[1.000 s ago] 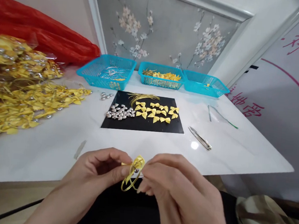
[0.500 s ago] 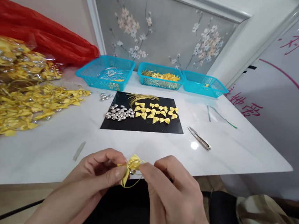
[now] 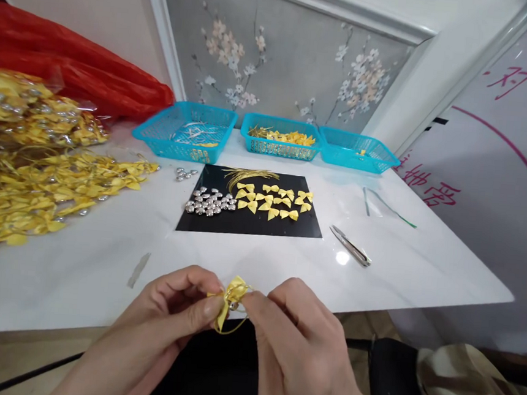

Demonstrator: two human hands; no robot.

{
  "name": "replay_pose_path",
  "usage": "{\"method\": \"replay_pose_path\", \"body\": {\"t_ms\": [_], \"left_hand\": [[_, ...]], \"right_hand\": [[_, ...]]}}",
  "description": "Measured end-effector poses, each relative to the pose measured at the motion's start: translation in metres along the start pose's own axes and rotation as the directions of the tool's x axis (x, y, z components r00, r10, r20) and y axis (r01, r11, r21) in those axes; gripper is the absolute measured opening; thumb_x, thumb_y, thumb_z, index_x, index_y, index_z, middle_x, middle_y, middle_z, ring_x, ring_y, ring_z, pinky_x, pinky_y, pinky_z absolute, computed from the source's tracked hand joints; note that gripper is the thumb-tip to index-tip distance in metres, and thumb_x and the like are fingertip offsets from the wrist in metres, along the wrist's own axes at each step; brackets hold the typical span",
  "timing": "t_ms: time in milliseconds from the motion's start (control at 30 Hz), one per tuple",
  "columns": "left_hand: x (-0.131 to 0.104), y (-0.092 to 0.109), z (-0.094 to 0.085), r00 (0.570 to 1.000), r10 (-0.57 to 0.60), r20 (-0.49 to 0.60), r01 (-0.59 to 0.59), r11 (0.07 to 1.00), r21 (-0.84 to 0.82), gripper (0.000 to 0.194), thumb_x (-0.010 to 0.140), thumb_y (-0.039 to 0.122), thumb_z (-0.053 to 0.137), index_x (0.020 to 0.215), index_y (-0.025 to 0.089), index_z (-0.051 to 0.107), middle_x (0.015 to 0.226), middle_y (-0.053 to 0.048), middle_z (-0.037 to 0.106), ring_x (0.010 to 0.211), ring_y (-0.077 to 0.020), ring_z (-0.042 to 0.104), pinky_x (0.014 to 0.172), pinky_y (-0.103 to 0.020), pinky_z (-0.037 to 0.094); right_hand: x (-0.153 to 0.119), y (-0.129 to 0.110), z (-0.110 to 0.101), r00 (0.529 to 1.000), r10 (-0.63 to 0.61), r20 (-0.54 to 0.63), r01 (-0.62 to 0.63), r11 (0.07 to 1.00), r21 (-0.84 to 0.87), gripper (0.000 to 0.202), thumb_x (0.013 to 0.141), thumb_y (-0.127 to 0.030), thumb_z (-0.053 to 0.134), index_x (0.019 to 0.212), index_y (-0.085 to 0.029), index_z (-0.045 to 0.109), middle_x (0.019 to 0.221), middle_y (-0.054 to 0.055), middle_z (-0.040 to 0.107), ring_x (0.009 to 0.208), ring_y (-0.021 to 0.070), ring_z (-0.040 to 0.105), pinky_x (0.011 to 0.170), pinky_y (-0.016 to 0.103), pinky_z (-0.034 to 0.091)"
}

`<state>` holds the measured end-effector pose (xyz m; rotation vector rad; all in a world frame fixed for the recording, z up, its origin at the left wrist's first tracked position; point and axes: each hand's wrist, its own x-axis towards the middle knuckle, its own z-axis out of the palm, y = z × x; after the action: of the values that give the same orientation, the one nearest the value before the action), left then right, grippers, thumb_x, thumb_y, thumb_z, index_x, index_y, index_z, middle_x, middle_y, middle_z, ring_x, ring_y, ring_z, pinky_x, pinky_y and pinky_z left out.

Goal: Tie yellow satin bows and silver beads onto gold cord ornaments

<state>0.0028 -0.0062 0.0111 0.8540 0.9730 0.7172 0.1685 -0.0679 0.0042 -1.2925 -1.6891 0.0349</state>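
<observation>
Near the table's front edge, my left hand point(image 3: 172, 315) pinches a yellow ribbon bow point(image 3: 237, 288) between thumb and forefinger. A thin yellow cord point(image 3: 234, 331) loops below and around the bow, and my right hand point(image 3: 299, 342) has its fingertips closed on the cord beside it. Under the bow a silver bead point(image 3: 234, 306) shows in part. Beyond my hands lies a black mat point(image 3: 251, 228). On it are a cluster of silver beads point(image 3: 210, 203), several yellow bows point(image 3: 288, 214) and a bundle of yellow cords point(image 3: 251, 174).
Blue baskets point(image 3: 182, 151) line the back, one holding yellow pieces point(image 3: 291, 138). Thread snips point(image 3: 350, 247) lie to the right, with a green strand point(image 3: 392, 207) behind. A pile of yellow bow strings point(image 3: 55, 198) fills the left, near red fabric point(image 3: 82, 59).
The view has shifted slightly. My right fingers have moved a little closer to the bow, and the cord loop looks slightly smaller. My left hand keeps its pinch.
</observation>
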Motion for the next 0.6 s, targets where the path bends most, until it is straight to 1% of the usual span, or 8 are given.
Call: {"method": "replay_pose_path", "body": {"t_ms": [167, 300, 367, 500, 600], "left_hand": [[0.000, 0.001, 0.001, 0.999, -0.019, 0.028, 0.020, 1.000, -0.014, 0.020, 0.067, 0.035, 0.090, 0.072, 0.023, 0.074, 0.068, 0.003, 0.067, 0.065, -0.0105, 0.055, 0.062, -0.017, 0.047], [0.000, 0.000, 0.002, 0.998, -0.028, 0.051, 0.032, 0.996, -0.080, 0.021, 0.066, 0.033, 0.091, 0.071, 0.021, 0.073, 0.064, 0.003, 0.064, 0.061, -0.0097, 0.054, 0.060, -0.016, 0.047], [0.001, -0.002, 0.001, 0.996, -0.041, 0.082, 0.051, 0.992, -0.119, 0.020, 0.067, 0.030, 0.090, 0.072, 0.021, 0.073, 0.064, 0.002, 0.064, 0.061, -0.0096, 0.055, 0.059, -0.015, 0.047], [0.005, -0.006, -0.005, 0.984, -0.081, 0.160, 0.117, 0.967, -0.228, 0.014, 0.069, 0.023, 0.089, 0.074, 0.022, 0.075, 0.068, 0.001, 0.069, 0.061, -0.0097, 0.060, 0.059, -0.016, 0.051], [0.006, -0.008, -0.006, 0.976, -0.085, 0.202, 0.142, 0.948, -0.286, 0.012, 0.070, 0.019, 0.088, 0.073, 0.021, 0.076, 0.069, 0.001, 0.071, 0.061, -0.0088, 0.061, 0.059, -0.015, 0.052]], "right_hand": [[-0.001, 0.000, 0.001, 1.000, 0.022, 0.010, -0.022, 0.999, 0.024, 0.028, 0.090, 0.001, 0.046, 0.094, -0.016, 0.068, 0.073, 0.001, 0.044, 0.060, 0.0135, 0.041, 0.052, 0.027, 0.032], [-0.001, 0.004, 0.001, 0.996, 0.066, 0.057, -0.071, 0.994, 0.080, 0.030, 0.090, 0.000, 0.046, 0.100, -0.018, 0.068, 0.074, 0.000, 0.043, 0.060, 0.0130, 0.042, 0.053, 0.026, 0.033], [0.000, 0.006, 0.000, 0.995, 0.070, 0.068, -0.078, 0.989, 0.122, 0.030, 0.091, 0.000, 0.046, 0.100, -0.018, 0.069, 0.074, 0.000, 0.042, 0.059, 0.0125, 0.042, 0.052, 0.025, 0.035], [0.003, 0.011, 0.001, 0.998, 0.043, 0.054, -0.053, 0.979, 0.197, 0.028, 0.091, 0.000, 0.047, 0.093, -0.017, 0.069, 0.072, -0.001, 0.040, 0.056, 0.0113, 0.041, 0.049, 0.024, 0.036], [0.004, 0.013, 0.002, 0.997, 0.039, 0.060, -0.052, 0.969, 0.243, 0.029, 0.092, 0.000, 0.047, 0.095, -0.016, 0.071, 0.072, 0.000, 0.044, 0.058, 0.0114, 0.045, 0.050, 0.022, 0.040]]}}
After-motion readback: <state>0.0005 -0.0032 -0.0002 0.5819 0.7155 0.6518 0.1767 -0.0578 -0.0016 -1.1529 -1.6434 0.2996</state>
